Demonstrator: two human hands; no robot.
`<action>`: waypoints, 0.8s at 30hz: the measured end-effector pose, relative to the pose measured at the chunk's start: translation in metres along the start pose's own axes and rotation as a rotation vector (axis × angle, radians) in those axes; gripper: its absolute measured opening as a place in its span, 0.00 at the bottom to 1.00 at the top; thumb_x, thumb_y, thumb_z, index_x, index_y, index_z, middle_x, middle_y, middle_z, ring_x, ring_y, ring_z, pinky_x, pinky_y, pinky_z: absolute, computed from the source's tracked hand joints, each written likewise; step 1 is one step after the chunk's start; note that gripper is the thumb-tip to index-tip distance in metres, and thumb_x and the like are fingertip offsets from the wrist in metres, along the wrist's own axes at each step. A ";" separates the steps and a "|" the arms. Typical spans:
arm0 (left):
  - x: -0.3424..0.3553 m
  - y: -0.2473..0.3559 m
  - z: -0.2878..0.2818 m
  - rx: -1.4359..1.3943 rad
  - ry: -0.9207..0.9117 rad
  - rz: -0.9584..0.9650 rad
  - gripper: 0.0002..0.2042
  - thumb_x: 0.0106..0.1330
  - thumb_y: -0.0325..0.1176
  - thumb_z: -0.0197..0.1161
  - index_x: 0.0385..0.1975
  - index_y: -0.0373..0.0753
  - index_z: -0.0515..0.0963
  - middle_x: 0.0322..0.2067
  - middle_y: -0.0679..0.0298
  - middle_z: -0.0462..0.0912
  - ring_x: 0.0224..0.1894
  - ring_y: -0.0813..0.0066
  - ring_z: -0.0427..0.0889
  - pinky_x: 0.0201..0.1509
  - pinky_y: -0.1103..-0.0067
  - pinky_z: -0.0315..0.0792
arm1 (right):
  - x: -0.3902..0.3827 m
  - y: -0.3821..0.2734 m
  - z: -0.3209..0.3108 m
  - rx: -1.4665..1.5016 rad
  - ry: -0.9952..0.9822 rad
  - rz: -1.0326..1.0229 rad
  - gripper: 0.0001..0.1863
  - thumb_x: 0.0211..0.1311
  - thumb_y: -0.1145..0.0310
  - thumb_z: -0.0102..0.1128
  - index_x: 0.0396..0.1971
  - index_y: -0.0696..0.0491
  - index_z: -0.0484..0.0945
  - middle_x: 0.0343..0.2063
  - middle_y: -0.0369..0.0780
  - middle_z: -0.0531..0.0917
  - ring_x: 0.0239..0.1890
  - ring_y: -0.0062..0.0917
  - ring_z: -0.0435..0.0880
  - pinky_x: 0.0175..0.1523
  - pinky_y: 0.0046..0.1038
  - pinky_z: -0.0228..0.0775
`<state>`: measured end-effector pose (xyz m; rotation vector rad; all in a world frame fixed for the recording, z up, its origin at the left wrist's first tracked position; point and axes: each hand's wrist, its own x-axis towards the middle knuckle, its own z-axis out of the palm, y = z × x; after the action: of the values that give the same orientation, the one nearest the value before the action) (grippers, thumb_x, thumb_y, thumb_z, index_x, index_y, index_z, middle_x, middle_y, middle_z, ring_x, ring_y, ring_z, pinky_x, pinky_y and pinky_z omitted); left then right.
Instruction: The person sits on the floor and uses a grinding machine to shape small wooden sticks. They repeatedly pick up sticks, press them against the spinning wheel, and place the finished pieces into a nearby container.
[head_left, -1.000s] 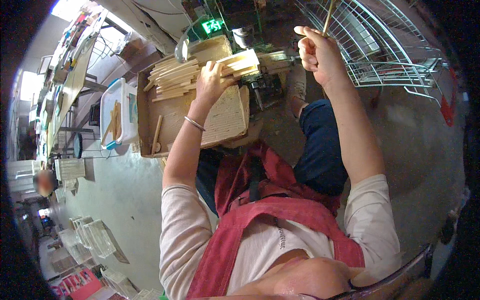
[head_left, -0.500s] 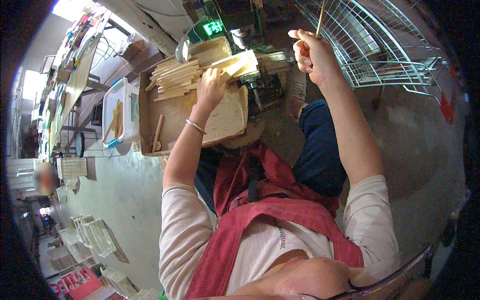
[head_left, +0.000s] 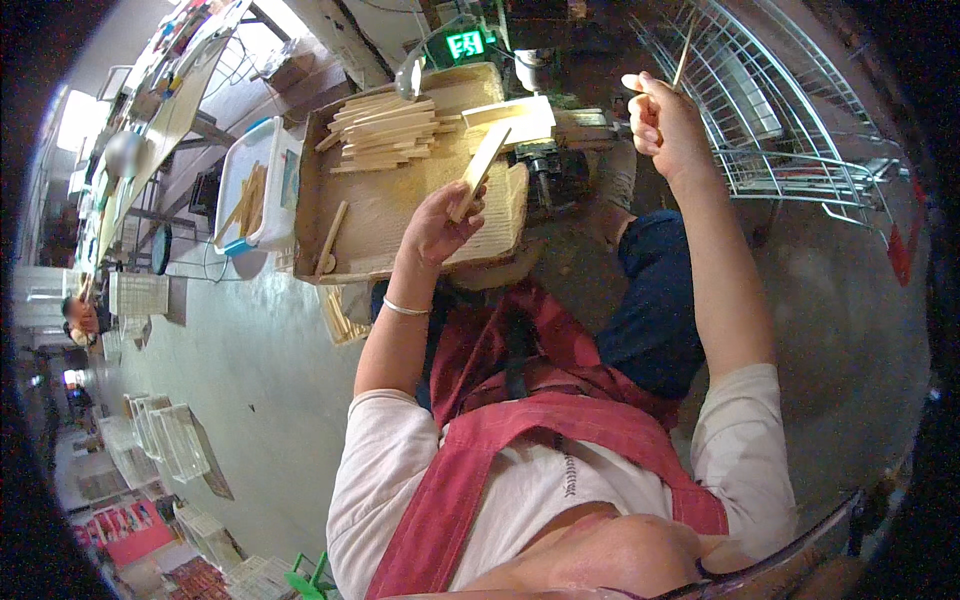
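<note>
My left hand (head_left: 445, 228) grips a flat pale wooden strip (head_left: 486, 165), which tilts up and to the right above the cardboard tray (head_left: 405, 235). Out at the right, my right hand (head_left: 668, 128) is closed on a thin wooden stick (head_left: 686, 52) that points upward beside the wire basket (head_left: 755, 160). A pile of wooden strips (head_left: 385, 132) lies at the tray's far left. Beyond my left hand, a pale flat board (head_left: 525, 115) rests on a dark metal machine (head_left: 545, 165).
A white plastic bin (head_left: 262, 215) with wooden strips stands left of the tray. One loose stick (head_left: 333, 235) lies along the tray's left side. A green lit display (head_left: 466, 44) glows at the back. White crates (head_left: 180, 440) stand on the floor at left, with another person (head_left: 82, 315) farther off.
My left hand has drawn back from the board and machine toward me, lifting the wooden strip. My right hand keeps the stick by the wire basket. The view has shifted slightly.
</note>
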<state>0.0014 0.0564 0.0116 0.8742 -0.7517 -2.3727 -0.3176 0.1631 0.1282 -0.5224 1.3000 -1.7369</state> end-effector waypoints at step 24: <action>-0.154 0.277 -0.207 1.956 1.391 0.334 0.18 0.68 0.43 0.58 0.49 0.39 0.81 0.50 0.52 0.82 0.54 0.53 0.81 0.57 0.59 0.72 | -0.087 0.062 0.038 -0.375 -0.075 0.084 0.14 0.74 0.65 0.51 0.53 0.54 0.77 0.18 0.31 0.73 0.10 0.09 0.59 0.12 0.14 0.47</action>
<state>0.3197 -0.1166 0.1212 2.1612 -1.9526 0.3148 -0.2184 0.2107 0.0997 -0.7256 1.5796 -1.3954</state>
